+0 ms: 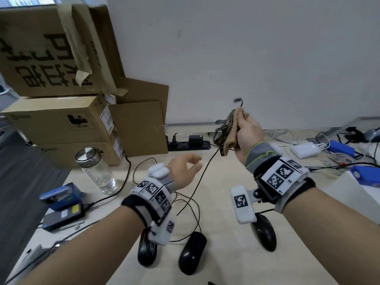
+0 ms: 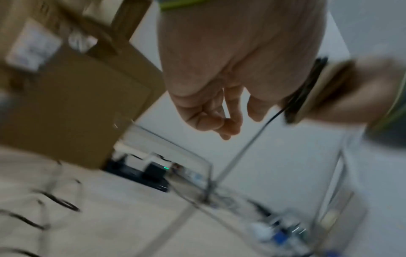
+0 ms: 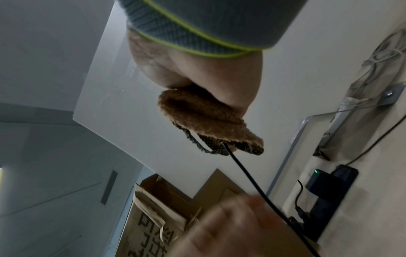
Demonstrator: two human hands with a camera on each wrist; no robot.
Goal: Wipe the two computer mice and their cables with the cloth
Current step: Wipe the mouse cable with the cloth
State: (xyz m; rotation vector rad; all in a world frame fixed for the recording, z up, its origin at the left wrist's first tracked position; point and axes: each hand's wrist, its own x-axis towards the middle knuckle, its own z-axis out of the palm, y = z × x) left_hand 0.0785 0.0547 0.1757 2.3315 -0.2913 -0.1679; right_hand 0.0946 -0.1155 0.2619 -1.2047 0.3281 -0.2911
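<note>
Cable-cleaning in progress at a cluttered worktop: our right hand is raised at about 1 o'clock, fingers curled tight around the folded cloth, with a black cable pinched inside the fold. The cable's plug end pokes out above the cloth, so we judge the wipe has run almost the full length, the hand lifted high to keep the line taut. Our left hand hovers at 11 o'clock, fingers loosely spread and holding nothing, just beside the cable. 3 dark mice lie near us: 1 at 7 o'clock partly under our left wrist, 1 at 6 o'clock, 1 at 5 o'clock; which 2 belong to the task we cannot tell.

The right wrist view alone shows the cable leaving the cloth's lower edge. The left wrist view, blurred, shows the empty fingers of the left hand. Only the head view shows the mice, the glass jar and the stacked boxes.
</note>
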